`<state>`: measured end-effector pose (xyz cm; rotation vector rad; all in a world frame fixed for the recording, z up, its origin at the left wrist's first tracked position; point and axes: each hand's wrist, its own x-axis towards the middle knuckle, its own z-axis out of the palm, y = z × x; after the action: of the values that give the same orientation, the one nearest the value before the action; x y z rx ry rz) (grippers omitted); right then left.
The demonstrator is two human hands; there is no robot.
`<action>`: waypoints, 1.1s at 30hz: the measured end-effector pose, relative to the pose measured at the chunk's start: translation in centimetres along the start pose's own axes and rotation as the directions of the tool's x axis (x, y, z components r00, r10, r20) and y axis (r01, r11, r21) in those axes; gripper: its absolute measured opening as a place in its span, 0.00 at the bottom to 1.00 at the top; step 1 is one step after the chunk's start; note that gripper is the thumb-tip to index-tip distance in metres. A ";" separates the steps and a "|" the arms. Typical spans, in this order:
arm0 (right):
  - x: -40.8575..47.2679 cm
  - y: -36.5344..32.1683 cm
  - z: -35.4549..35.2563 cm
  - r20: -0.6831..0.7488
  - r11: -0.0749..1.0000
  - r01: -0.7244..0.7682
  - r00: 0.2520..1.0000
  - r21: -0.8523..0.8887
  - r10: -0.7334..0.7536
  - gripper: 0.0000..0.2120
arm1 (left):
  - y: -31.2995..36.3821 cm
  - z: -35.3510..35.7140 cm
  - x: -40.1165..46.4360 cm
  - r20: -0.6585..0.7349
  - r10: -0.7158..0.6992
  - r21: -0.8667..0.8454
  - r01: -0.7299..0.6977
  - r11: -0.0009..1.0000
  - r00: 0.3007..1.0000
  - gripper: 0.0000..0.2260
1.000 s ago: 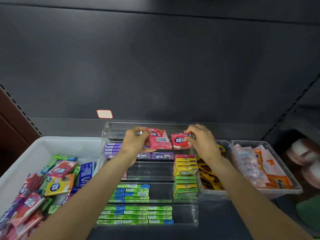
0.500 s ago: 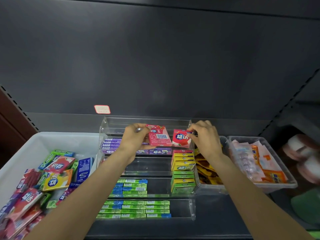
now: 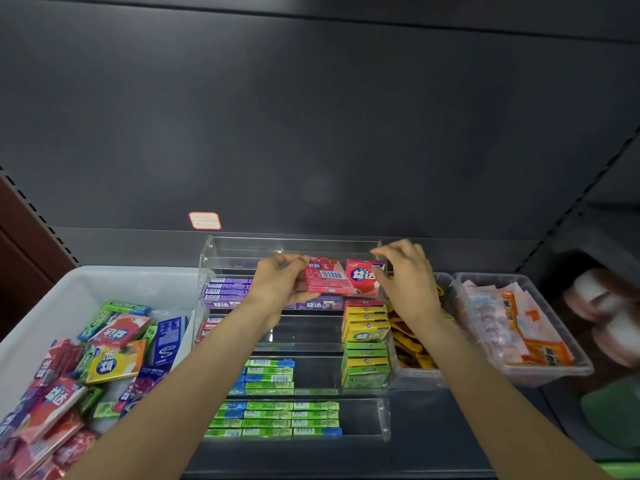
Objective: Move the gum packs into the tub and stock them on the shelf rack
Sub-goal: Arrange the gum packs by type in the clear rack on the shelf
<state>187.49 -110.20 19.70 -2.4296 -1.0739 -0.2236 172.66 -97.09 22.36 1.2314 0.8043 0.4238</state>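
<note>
Both arms outstretched to top tier of clear rack (image 3: 382, 415). Left hand (image 3: 277, 287) grips pink pack (image 3: 325, 277); right hand (image 3: 403, 277) pinches red pack (image 3: 362, 277) beside it. White tub (image 3: 104, 282) of packs left.

Dim, even overhead light; soft glare on the clear acrylic rack (image 3: 294, 245). Wide-angle bending curves the edges. Right margin blurred; the dark back panel (image 3: 311, 116) shows no detail.

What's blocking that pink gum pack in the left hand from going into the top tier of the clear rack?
Nothing visible: the left hand holds the pink gum pack at the acrylic rack's open top tier.
</note>
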 end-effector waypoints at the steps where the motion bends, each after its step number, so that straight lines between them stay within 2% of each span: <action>1: -0.3 -0.2 -0.3 -0.028 0.998 0.003 1.000 0.056 -0.002 0.16 | -0.1 0.2 0.0 0.002 0.001 -0.008 -0.001 1.000 1.000 0.05; 3: -1.0 -0.7 -0.8 -0.033 0.970 0.047 0.999 0.240 -0.040 0.15 | -0.3 0.5 0.0 -0.006 0.000 -0.041 0.000 0.999 1.000 0.04; 5: -1.9 -1.1 -1.4 0.053 0.902 0.101 0.989 0.420 -0.135 0.17 | -0.3 0.7 0.1 -0.010 -0.018 -0.105 0.016 0.994 1.000 0.05; 7: -2.6 -1.3 -1.8 0.114 0.895 0.187 0.961 0.405 -0.252 0.21 | -0.3 1.1 0.2 0.006 -0.039 -0.157 0.040 0.987 0.999 0.05; 9: -2.5 -1.3 -1.8 0.089 0.906 0.259 0.948 0.334 -0.304 0.21 | -0.2 1.6 0.1 0.044 -0.051 -0.173 0.058 0.983 0.998 0.06; 12: -2.0 -1.0 -1.9 0.004 0.905 0.199 0.976 0.376 -0.217 0.15 | -0.2 2.1 0.2 0.088 -0.079 -0.142 0.091 0.986 0.993 0.08; 14: -1.5 -0.5 -2.0 -0.018 0.914 0.124 0.992 0.385 -0.127 0.12 | -0.7 2.1 0.8 0.054 -0.013 0.076 0.009 0.997 0.998 0.10; 16: -1.1 0.0 -1.9 -0.047 0.935 0.095 0.995 0.342 -0.083 0.10 | -1.1 1.8 1.5 0.041 0.186 0.405 -0.186 0.895 0.982 0.09; 18: -0.7 0.4 -1.8 -0.030 0.951 0.059 0.998 0.303 -0.053 0.10 | -1.1 1.8 1.8 0.113 0.340 0.588 -0.338 0.735 0.934 0.12; 20: -0.4 0.6 -1.6 0.027 0.961 0.021 0.999 0.277 -0.029 0.11 | -1.0 2.0 2.2 0.192 0.405 0.646 -0.425 0.634 0.894 0.13; 23: 0.2 0.5 -1.2 0.078 0.953 -0.027 0.997 0.302 0.004 0.14 | -1.3 2.6 3.0 0.289 0.432 0.677 -0.502 0.539 0.854 0.14; 28: 0.5 0.4 -0.2 0.059 0.961 0.013 0.998 0.275 -0.030 0.13 | -1.6 3.2 4.1 0.339 0.433 0.733 -0.523 0.435 0.835 0.16; 33: 0.1 1.0 0.6 0.054 0.988 0.044 0.997 0.149 -0.052 0.13 | -1.8 3.9 4.4 0.385 0.451 0.806 -0.531 0.260 0.805 0.13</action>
<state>188.28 -110.40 18.88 -2.2927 -1.1335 -0.0862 178.21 -97.22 19.76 2.5786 0.5182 0.4493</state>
